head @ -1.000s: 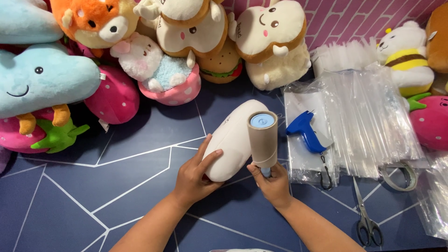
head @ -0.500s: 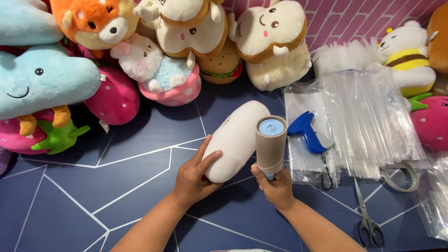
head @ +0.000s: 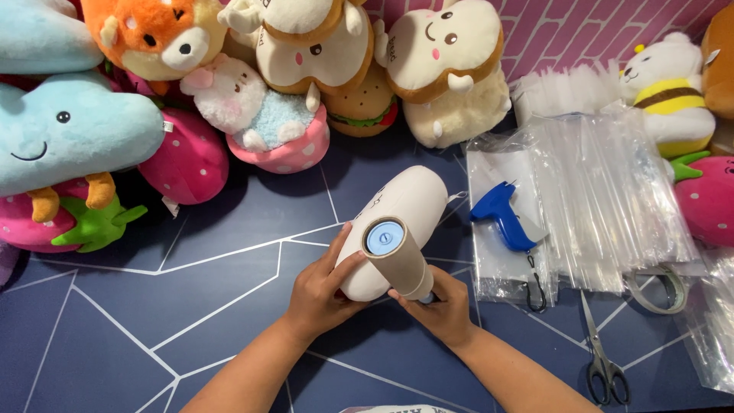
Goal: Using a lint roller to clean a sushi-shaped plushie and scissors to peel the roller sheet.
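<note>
A white oblong plush toy lies on the dark blue table, pointing away from me. My left hand grips its near left side. My right hand holds a lint roller by its lower end. The roller's tan cylinder with a blue end cap tilts up toward the camera and rests against the near end of the toy.
Plush toys crowd the back and left: a blue cloud, pink strawberries, toast figures, a bee. To the right lie clear plastic bags, a blue tagging gun, a tape roll and scissors.
The lint roller has shifted left and tilted more toward the camera over the toy's near end. My left hand stays on the toy.
</note>
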